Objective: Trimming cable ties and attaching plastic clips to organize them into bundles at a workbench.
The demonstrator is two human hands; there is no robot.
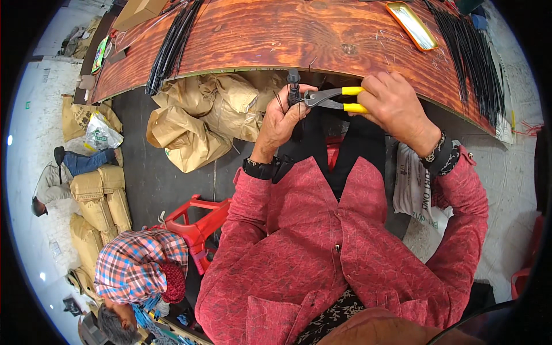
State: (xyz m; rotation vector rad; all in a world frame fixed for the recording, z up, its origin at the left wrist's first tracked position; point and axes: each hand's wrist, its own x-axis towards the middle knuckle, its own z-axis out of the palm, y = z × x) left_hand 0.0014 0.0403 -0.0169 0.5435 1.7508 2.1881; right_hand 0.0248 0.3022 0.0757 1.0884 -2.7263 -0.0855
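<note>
My left hand [282,119] is closed around a black, ribbed plastic part [294,86] that stands upright just off the table's near edge. A thin dark strand sticks out beside its fingers. My right hand [394,106] grips the yellow handles of end-cutting pliers [329,99]. The dark jaws of the pliers meet the black part at my left fingertips; what lies between the jaws is too small to make out.
The wooden table [264,34] bears bundles of black rods [172,46] at left and more rods [474,63] at right, plus a yellow-rimmed tray [411,26]. Brown paper sacks [198,121] lie beneath. A red stool [198,221] and a person in a checked shirt [141,261] are at lower left.
</note>
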